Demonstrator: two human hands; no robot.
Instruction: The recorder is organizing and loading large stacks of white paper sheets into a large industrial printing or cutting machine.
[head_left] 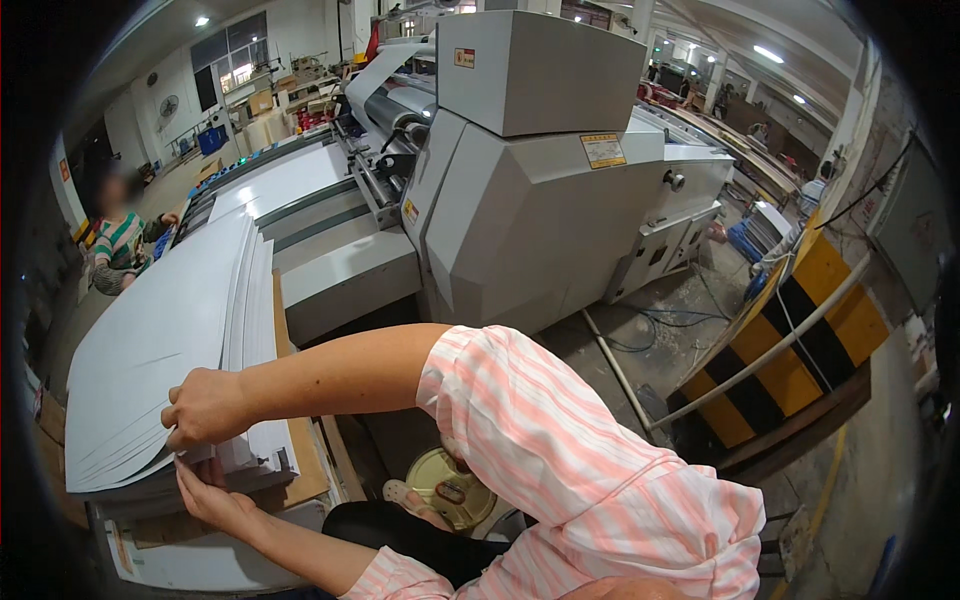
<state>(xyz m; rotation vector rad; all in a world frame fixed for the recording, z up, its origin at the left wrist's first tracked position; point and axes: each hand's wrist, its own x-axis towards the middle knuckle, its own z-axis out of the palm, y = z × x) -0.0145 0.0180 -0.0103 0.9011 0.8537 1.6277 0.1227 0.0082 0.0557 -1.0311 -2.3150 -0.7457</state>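
A tall stack of large white paper sheets rises at the left, its near edges fanned and slightly lifted. My right hand reaches across from above, its fingers curled closed on the edge of the upper sheets. Just below it, my left hand grips the sheets' near edge, thumb against the paper and fingers partly hidden by it. Brown board shows under and beside the stack.
A large grey machine with a feed table stands ahead. Another person is at the far left. A round yellowish lidded container sits by my foot. A black-and-yellow striped barrier and a pale pipe lie right.
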